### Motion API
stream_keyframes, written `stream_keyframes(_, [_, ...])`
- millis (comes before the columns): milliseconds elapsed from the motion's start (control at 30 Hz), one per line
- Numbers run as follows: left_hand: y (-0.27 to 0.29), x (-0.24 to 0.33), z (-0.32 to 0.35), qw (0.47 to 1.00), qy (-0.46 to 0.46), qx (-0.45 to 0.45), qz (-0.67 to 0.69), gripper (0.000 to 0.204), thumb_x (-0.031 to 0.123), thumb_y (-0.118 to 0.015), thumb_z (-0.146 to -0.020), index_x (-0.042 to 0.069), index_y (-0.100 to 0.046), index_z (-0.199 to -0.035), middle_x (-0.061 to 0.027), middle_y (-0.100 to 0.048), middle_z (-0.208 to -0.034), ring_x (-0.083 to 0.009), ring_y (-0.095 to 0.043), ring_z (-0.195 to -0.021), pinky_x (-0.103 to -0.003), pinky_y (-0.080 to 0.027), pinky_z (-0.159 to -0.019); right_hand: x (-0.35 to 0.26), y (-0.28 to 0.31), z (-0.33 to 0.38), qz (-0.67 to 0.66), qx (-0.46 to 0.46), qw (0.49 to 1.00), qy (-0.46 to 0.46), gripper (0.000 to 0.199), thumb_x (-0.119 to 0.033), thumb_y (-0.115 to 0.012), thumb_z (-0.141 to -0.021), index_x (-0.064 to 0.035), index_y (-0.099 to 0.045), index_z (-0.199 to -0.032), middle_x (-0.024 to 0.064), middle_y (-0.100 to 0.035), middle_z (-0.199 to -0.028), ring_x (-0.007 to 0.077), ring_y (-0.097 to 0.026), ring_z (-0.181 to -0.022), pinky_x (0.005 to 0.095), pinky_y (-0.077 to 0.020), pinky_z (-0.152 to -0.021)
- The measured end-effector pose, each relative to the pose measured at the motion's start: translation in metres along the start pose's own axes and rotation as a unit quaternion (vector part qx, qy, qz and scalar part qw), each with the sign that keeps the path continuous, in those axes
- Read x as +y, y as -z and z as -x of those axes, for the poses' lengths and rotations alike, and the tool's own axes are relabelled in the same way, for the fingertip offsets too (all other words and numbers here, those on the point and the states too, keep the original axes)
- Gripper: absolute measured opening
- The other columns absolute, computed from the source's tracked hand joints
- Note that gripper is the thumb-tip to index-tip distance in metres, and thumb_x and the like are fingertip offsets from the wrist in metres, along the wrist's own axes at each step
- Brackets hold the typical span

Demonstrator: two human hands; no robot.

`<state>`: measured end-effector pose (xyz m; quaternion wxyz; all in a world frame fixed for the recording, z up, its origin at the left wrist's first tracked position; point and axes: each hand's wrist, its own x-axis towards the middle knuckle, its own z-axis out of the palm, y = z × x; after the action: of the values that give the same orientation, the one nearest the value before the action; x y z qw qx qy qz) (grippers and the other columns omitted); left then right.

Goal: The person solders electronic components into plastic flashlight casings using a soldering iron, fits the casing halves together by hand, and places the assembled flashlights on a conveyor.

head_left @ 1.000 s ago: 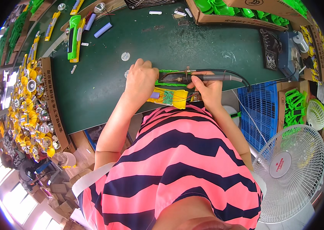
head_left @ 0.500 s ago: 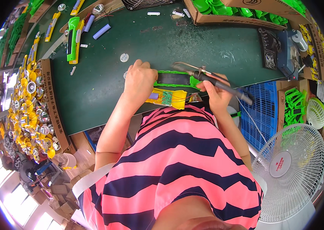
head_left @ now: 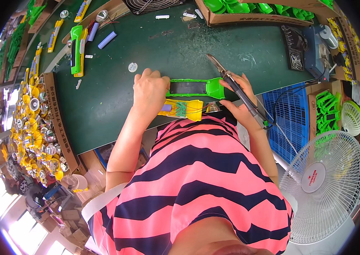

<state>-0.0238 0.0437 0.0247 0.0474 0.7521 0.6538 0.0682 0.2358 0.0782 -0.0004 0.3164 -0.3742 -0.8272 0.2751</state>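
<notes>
A: What's at the far left?

B: A cardboard box (head_left: 56, 127) of yellow parts on the green table (head_left: 103, 106); the left hand (head_left: 149, 91) presses down on a yellow half-shell (head_left: 181, 109), likely to steady it

A: And rightward?

B: The green half-shell (head_left: 195, 87) lies just behind; the right hand (head_left: 239, 100) grips a soldering iron (head_left: 231, 80), tip raised. A blue crate (head_left: 288, 114) and a white fan (head_left: 320, 182) stand beyond

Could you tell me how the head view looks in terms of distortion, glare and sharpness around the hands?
Head view: strong fisheye bending, the green table edges curve; windows at lower left blow out; left hand and right hand with soldering iron are sharp, evenly lit.
</notes>
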Motion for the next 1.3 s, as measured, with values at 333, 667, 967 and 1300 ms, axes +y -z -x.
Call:
stream_keyframes(333, [0.008,0.001,-0.004,1.0,0.007,-0.003,0.018,0.006,0.01,-0.06,-0.065,0.011,-0.065,-0.065,-0.0043,-0.052,-0.065,-0.0217,-0.049,-0.073,-0.035,-0.039,-0.067,0.005,-0.004,0.004,-0.055,0.001,0.998,-0.023,0.047,-0.012,-0.071,-0.067,-0.0063,-0.054,-0.11,0.0059,-0.055,-0.112,0.0234,-0.051,-0.106,0.0448,-0.0252,-0.104])
stream_keyframes(667, [0.025,0.038,0.012,0.973,-0.194,-0.049,0.114,0.022,0.003,-0.058,-0.061,0.006,-0.065,-0.083,-0.0062,-0.052,-0.092,-0.0249,-0.049,-0.085,-0.036,-0.04,-0.073,0.007,-0.006,0.002,-0.095,-0.004,0.994,-0.044,0.048,-0.009,-0.07,-0.067,-0.0049,-0.051,-0.112,0.005,-0.055,-0.111,0.0225,-0.052,-0.104,0.0437,-0.0237,-0.106])
stream_keyframes(967, [-0.006,0.037,0.019,0.967,-0.136,0.017,0.215,0.013,0.0,-0.062,-0.066,0.005,-0.061,-0.079,-0.0075,-0.052,-0.09,-0.0263,-0.05,-0.085,-0.035,-0.041,-0.073,0.006,-0.009,-0.004,-0.101,-0.003,0.994,-0.038,0.047,-0.006,-0.069,-0.068,-0.0048,-0.051,-0.112,0.0065,-0.055,-0.112,0.023,-0.052,-0.105,0.0438,-0.0251,-0.105])
stream_keyframes(1300, [-0.017,0.04,0.012,0.973,0.037,0.126,0.192,0.003,0.006,-0.061,-0.072,0.005,-0.062,-0.075,-0.0098,-0.056,-0.069,-0.0282,-0.056,-0.067,-0.036,-0.044,-0.059,-0.001,-0.023,-0.019,-0.108,-0.032,0.993,-0.025,0.054,-0.008,-0.073,-0.064,-0.0034,-0.047,-0.112,0.0056,-0.061,-0.105,0.0261,-0.052,-0.109,0.034,-0.041,-0.093])
